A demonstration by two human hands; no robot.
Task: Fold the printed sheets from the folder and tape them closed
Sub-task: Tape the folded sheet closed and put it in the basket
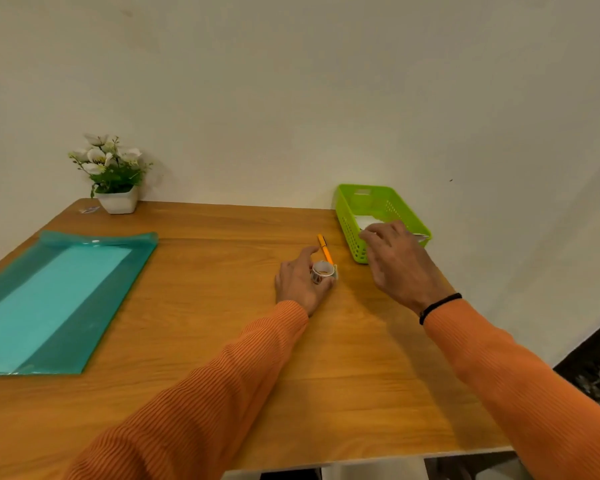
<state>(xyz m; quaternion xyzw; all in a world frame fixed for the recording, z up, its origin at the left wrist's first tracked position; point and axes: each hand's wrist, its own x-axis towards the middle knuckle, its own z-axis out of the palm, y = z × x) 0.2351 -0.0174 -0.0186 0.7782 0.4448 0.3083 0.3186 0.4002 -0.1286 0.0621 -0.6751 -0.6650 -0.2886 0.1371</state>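
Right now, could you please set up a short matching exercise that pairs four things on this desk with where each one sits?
Things:
1. teal folder
2. flower pot
3. green basket
4. tape roll

Places:
A. under the fingers of the left hand
B. far left corner, against the wall
C. far right corner, with the right hand reaching over its near rim
D. flat on the left side of the table, sheets showing through it

Pairs: 1-D, 2-B, 3-C, 4-A
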